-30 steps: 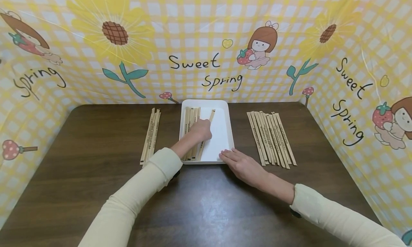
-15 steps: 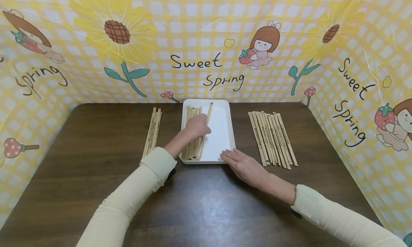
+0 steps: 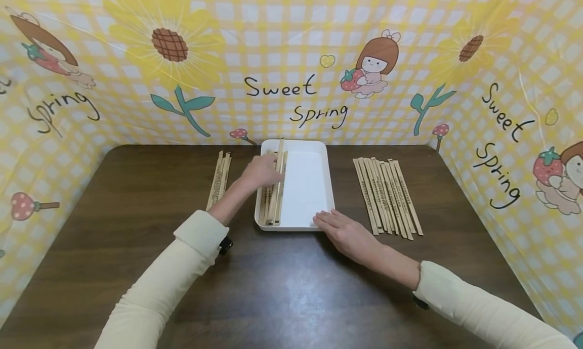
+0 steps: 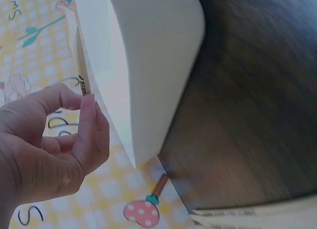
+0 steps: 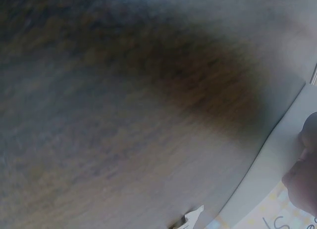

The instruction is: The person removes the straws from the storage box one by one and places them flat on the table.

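Note:
My left hand (image 3: 261, 171) is over the left side of the white tray (image 3: 306, 187). Thumb and fingertips pinch one slim stick (image 4: 80, 66) in a tan paper wrapper with dark print. Several more wrapped sticks (image 3: 274, 207) lie lengthwise along the tray's left side, partly hidden by this hand. My right hand (image 3: 348, 236) rests with straight fingers on the tray's near right corner. In the right wrist view only part of the right hand (image 5: 304, 177) shows, beside the tray wall.
Left of the tray lies a small row of wrapped sticks (image 3: 220, 177), partly behind the left forearm. A wider row of wrapped sticks (image 3: 387, 197) lies to the right. A checked cloth (image 3: 282, 50) rises behind the brown table (image 3: 291, 288).
My left hand has moved left over the tray, bringing the pinched stick from nearer the middle to beside the other sticks. The right hand stays at the tray corner.

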### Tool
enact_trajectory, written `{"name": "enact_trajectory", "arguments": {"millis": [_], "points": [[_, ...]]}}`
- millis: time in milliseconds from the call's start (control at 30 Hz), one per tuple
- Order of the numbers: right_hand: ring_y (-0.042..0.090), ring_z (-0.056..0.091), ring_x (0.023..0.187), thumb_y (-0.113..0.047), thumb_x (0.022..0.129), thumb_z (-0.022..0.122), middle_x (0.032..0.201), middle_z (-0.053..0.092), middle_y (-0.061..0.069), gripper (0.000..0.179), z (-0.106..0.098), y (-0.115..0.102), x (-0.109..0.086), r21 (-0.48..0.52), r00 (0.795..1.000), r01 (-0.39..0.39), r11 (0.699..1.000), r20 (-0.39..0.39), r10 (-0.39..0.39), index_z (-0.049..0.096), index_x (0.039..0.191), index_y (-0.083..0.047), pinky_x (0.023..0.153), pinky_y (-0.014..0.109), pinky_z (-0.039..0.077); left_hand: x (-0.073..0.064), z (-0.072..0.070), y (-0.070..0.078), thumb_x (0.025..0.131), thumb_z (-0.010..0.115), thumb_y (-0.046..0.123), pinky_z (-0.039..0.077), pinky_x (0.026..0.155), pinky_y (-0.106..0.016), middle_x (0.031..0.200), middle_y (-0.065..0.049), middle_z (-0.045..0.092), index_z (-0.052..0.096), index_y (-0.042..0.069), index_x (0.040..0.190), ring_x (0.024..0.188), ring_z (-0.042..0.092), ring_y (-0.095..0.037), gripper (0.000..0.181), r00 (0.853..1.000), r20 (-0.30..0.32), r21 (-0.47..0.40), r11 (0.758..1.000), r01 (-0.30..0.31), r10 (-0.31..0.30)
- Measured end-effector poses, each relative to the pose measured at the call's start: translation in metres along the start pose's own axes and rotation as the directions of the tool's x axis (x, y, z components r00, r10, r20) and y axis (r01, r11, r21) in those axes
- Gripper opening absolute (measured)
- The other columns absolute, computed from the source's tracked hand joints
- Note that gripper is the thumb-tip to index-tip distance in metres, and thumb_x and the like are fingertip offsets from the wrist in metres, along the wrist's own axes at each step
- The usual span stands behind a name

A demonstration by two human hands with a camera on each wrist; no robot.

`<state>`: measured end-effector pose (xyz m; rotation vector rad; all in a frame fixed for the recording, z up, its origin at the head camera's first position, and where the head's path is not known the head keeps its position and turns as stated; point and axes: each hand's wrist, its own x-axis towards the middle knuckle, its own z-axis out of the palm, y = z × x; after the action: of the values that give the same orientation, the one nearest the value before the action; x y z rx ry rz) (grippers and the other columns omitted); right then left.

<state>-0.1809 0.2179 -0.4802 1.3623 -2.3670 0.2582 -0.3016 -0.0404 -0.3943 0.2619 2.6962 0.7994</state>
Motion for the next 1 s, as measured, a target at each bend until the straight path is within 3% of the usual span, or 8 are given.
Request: {"name": "enact_trajectory", "arguments": {"millis": [167, 267, 433, 633, 700, 1000], "points": [[0.030, 0.061, 0.120, 0.005, 0.084, 0.071, 0.125, 0.065, 0.021, 0.042, -0.001, 0.000, 0.000, 0.006, 1.000, 0.001, 1.000, -0.010, -0.001, 0.063, 0.126, 0.010, 0.103, 0.047, 0.045, -0.005, -0.011, -0.015, 0.086, 0.064, 0.016, 0.052, 0.065, -0.032, 0.112, -0.021, 0.068, 0.039, 0.000, 0.150, 0.066, 0.069, -0.018, 0.070, 1.000, -0.012, -0.010, 1.000, 0.022, -0.022], [0.030, 0.061, 0.119, 0.005, 0.084, 0.072, 0.125, 0.065, 0.021, 0.043, -0.002, -0.001, 0.000, 0.008, 1.000, 0.001, 1.000, -0.010, -0.001, 0.063, 0.126, 0.010, 0.104, 0.047, 0.045, -0.007, -0.015, -0.024, 0.086, 0.063, 0.016, 0.055, 0.068, -0.035, 0.106, -0.020, 0.068, 0.048, -0.002, 0.142, 0.067, 0.069, -0.019, 0.061, 0.999, -0.020, -0.030, 0.999, 0.025, -0.026], [0.031, 0.061, 0.119, 0.005, 0.085, 0.071, 0.125, 0.065, 0.021, 0.042, -0.002, -0.001, 0.000, 0.012, 1.000, 0.000, 1.000, -0.003, 0.000, 0.062, 0.126, 0.010, 0.104, 0.047, 0.045, -0.009, -0.018, -0.042, 0.088, 0.062, 0.013, 0.057, 0.070, -0.036, 0.103, -0.022, 0.068, 0.045, -0.008, 0.141, 0.068, 0.071, -0.024, 0.060, 0.999, -0.019, -0.027, 0.999, 0.026, -0.026], [0.031, 0.060, 0.120, -0.001, 0.100, 0.054, 0.126, 0.064, 0.021, 0.030, 0.001, 0.000, -0.001, 0.034, 1.000, 0.005, 0.999, -0.001, -0.005, 0.062, 0.127, 0.010, 0.105, 0.047, 0.044, -0.015, -0.022, -0.064, 0.089, 0.062, 0.011, 0.053, 0.062, -0.031, 0.091, -0.020, 0.067, 0.035, -0.012, 0.146, 0.062, 0.067, -0.019, 0.067, 0.998, -0.003, -0.021, 0.998, 0.067, -0.067], [0.031, 0.060, 0.120, -0.002, 0.101, 0.052, 0.126, 0.064, 0.021, 0.030, 0.001, 0.000, -0.001, 0.034, 1.000, 0.005, 0.999, 0.001, -0.005, 0.062, 0.127, 0.009, 0.105, 0.047, 0.043, -0.017, -0.026, -0.069, 0.089, 0.061, 0.012, 0.053, 0.063, -0.031, 0.098, -0.022, 0.067, 0.035, -0.012, 0.146, 0.063, 0.068, -0.020, 0.067, 0.997, -0.002, -0.004, 0.997, 0.077, -0.077], [0.032, 0.061, 0.118, 0.007, 0.083, 0.072, 0.124, 0.065, 0.021, 0.043, 0.000, 0.000, 0.000, 0.022, 1.000, 0.009, 1.000, -0.016, -0.008, 0.063, 0.125, 0.010, 0.103, 0.048, 0.046, -0.026, -0.042, -0.096, 0.093, 0.059, 0.013, 0.049, 0.058, -0.031, 0.117, -0.028, 0.060, 0.033, -0.009, 0.149, 0.065, 0.064, -0.022, 0.065, 0.990, 0.018, 0.052, 0.989, 0.136, -0.137]]}}
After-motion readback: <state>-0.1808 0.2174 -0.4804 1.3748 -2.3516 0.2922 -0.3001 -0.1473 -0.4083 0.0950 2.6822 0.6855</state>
